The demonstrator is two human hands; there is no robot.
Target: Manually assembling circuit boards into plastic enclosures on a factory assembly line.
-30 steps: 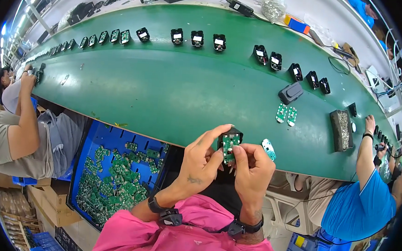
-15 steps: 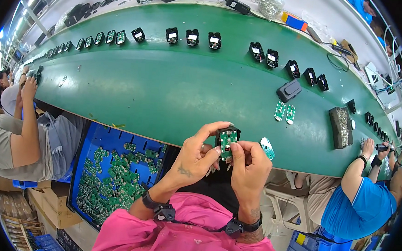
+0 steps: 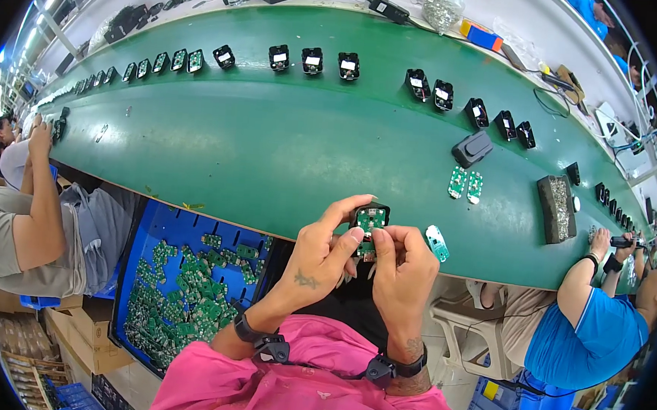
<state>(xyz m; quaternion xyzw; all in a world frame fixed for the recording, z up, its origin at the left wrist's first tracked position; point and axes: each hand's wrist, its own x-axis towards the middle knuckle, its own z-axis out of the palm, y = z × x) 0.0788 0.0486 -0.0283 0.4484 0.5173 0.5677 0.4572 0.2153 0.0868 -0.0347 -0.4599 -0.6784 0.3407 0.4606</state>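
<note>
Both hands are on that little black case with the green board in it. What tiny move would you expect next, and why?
Probably a gentle press with the right hand fingertips to seat the small green circuit board into the black plastic housing. The left hand steadies the housing from the side, and the board appears to sit inside it, though whether fully down I cannot tell.

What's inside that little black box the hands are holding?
A small green circuit board sits inside the black housing, held by the left hand and right hand. Fingers cover its lower part, so what lies beneath stays hidden.
</note>
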